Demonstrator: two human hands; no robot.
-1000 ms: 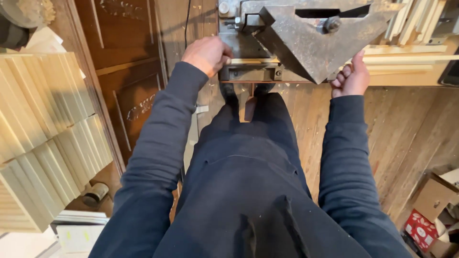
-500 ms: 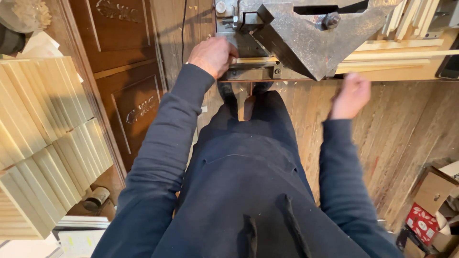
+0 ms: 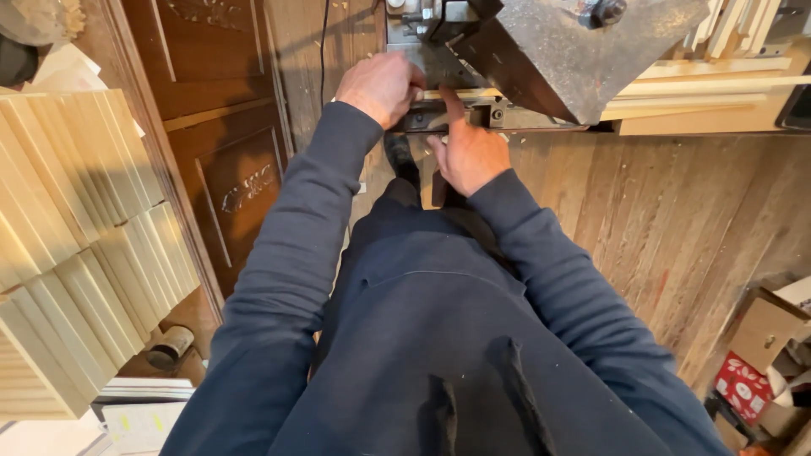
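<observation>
I stand at a grey metal cutting machine (image 3: 557, 51) with a dusty angled guard. A thin pale wooden strip (image 3: 676, 84) lies across its bed. My left hand (image 3: 382, 84) rests closed on the strip and the machine's front edge at the left. My right hand (image 3: 467, 150) is just beside it, index finger stretched up and touching the strip near the guard, other fingers loosely curled. Dark blue sleeves cover both arms.
Stacks of pale cut wooden pieces (image 3: 76, 236) stand at the left. A dark wooden door panel (image 3: 228, 160) lies on the plank floor (image 3: 659, 219). More wood strips (image 3: 743, 34) lie behind the machine. Cardboard boxes (image 3: 760, 355) sit at the lower right.
My right hand left the strip's right side under the guard, swung leftward, and now points at the strip next to my left hand. The left hand stayed put.
</observation>
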